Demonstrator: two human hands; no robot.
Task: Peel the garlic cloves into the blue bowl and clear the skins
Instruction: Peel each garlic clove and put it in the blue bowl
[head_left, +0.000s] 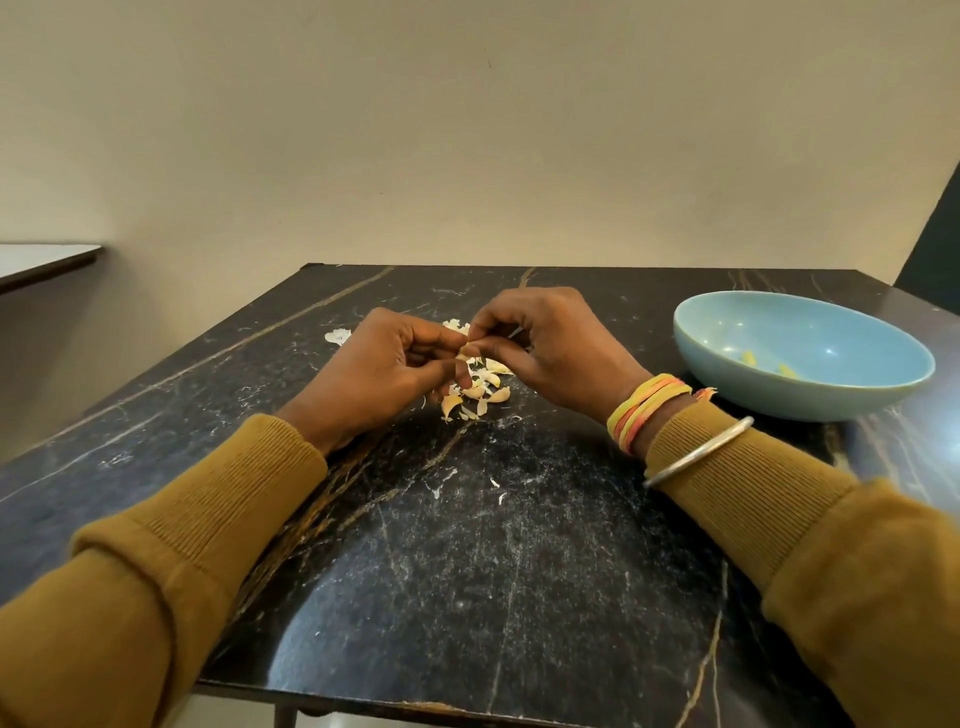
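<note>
Plainly mid-peel: both hands pinch one garlic clove (467, 352) over the litter of skins.

From the head camera, the left hand (384, 364) and right hand (545, 348) meet fingertip to fingertip, each curled in a closed grip on the same clove. It seems to lie across, from one hand to the other, though the fingers hide most of it and I cannot tell how much skin is left. Just under the grip, toward the person, a pile of skins and cloves (475, 395) lies on the counter (467, 545); peeled and unpeeled are hard to tell apart there. The blue bowl (753, 400) sits well off to the right of the grip, beyond the right wrist, so the right hand is the nearer one for the drop. A few yellowish cloves (748, 357) lie in it.
</note>
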